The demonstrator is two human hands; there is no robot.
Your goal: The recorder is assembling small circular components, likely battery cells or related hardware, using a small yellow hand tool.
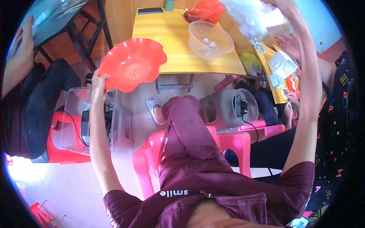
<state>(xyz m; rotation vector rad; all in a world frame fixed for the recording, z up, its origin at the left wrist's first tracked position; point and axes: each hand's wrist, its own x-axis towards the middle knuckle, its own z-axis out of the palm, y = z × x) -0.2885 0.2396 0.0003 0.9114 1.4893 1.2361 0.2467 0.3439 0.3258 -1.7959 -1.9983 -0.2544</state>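
My left hand (99, 81) grips the rim of a red bowl (133, 62) with a wavy edge. The bowl is tilted, its inside facing me, and it hangs in front of the table's near left corner. My right arm reaches up to the far right. There my right hand (279, 3), partly cut off by the picture's edge, is closed at the top of a clear plastic bag (254, 17) of whitish pieces, blurred. On the yellow table stands a translucent round tub (211, 43) with a few small white pieces (209, 42) inside.
A dark phone (150, 11) and a red plastic bag (205, 12) lie on the yellow table (167, 30). A co-worker's hand (288, 46) is beside my right forearm, near a white perforated basket (282, 64). Another person's hand (23, 53) is at left. Pink stools (234, 146) stand below.
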